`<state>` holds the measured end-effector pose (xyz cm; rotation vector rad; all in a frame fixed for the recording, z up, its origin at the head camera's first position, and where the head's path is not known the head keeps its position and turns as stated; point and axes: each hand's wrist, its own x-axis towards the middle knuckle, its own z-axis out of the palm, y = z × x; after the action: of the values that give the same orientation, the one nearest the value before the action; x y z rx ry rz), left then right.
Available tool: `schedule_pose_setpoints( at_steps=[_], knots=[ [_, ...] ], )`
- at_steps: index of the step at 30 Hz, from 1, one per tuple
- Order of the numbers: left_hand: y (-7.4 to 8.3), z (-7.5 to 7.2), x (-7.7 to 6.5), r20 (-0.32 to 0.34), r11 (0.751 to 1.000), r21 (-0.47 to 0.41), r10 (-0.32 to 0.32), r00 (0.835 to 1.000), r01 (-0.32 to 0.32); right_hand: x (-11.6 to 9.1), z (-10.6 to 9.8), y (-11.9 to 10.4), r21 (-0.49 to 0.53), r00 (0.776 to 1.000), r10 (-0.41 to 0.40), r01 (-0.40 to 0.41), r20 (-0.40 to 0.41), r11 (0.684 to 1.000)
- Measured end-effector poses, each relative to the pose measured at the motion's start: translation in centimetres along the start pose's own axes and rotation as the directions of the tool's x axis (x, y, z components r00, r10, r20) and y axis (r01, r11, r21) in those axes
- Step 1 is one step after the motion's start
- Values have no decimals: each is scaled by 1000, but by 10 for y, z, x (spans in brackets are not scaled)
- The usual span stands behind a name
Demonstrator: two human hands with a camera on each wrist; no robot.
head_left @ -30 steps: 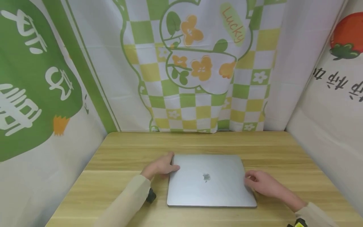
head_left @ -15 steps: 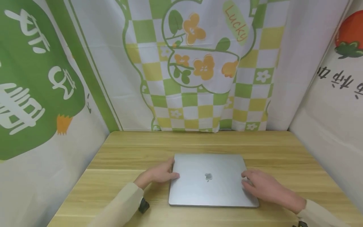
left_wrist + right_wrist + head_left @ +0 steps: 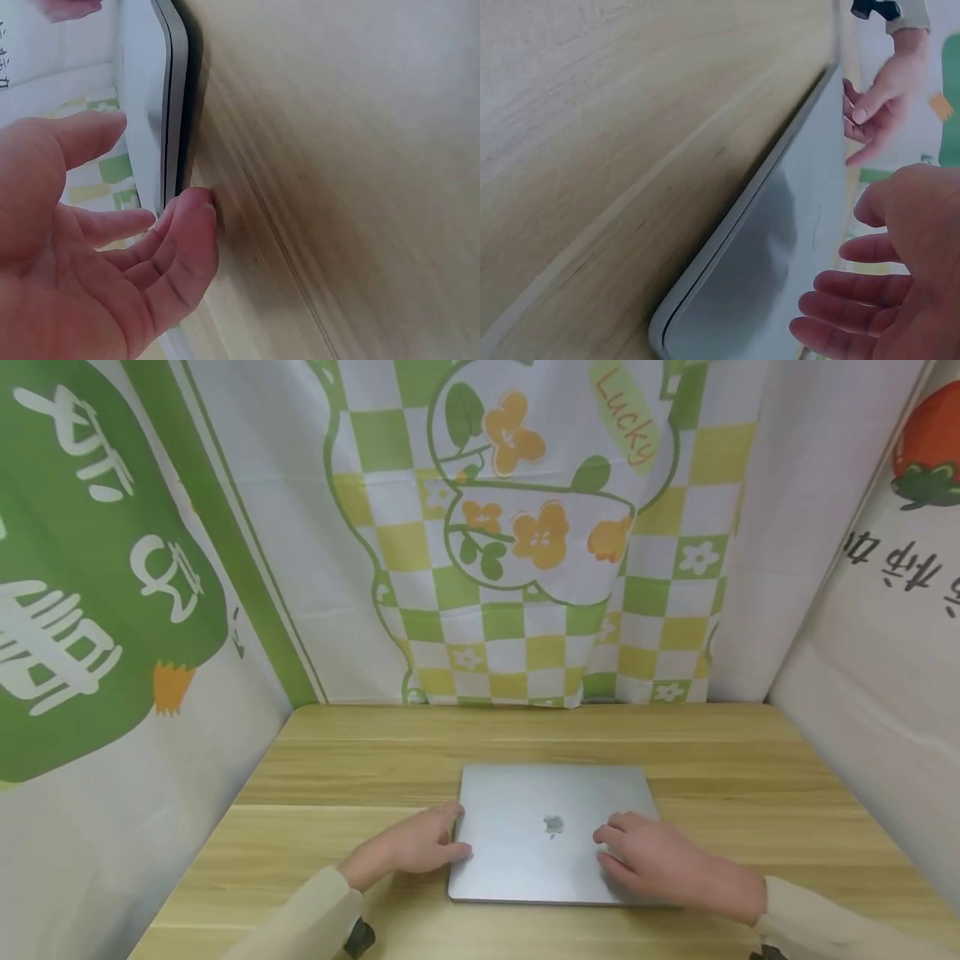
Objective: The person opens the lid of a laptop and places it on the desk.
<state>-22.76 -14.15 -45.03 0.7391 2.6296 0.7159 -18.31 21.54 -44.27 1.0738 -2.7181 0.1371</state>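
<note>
A closed silver laptop (image 3: 517,868) with an apple logo on its lid lies flat on the wooden table. My left hand (image 3: 422,843) is at its left edge, the thumb over the lid's border in the head view. In the left wrist view, the fingers of that hand (image 3: 112,247) bend loosely beside the laptop's edge (image 3: 174,97) and grip nothing. Over the right half of the lid is my right hand (image 3: 660,864), fingers slightly bent. The right wrist view shows this hand (image 3: 900,277) apart from the laptop's lid (image 3: 750,262), holding nothing.
The wooden table (image 3: 360,752) extends around the laptop on all sides. A checked curtain (image 3: 525,635) with flowers hangs behind its far edge. Printed cloth walls (image 3: 247,727) close in the left and right sides.
My right hand has moved left from the laptop's right edge to above its lid. My left hand has slid nearer along the left edge. The laptop stays closed.
</note>
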Motion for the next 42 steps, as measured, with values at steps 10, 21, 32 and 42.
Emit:
schedule_pose_setpoints(
  at_steps=[10, 21, 32, 42],
  knots=[
    [11, 4, -22, -55, 982, 187, 49, 997, -38, 4, 5, -16, -26, 993, -90, 92, 70, 995],
    [20, 16, -40, -99, 905, 423, 97, 990, -46, 3, 22, -16, -160, 956, -292, 287, -6, 945],
    [19, 30, -47, -124, 846, 532, 125, 984, -41, 3, 30, -4, -215, 919, -392, 390, 34, 895],
    [10, 35, -50, -88, 800, 599, 118, 989, -42, 9, 35, 0, -266, 854, -505, 519, 123, 813]
  ],
)
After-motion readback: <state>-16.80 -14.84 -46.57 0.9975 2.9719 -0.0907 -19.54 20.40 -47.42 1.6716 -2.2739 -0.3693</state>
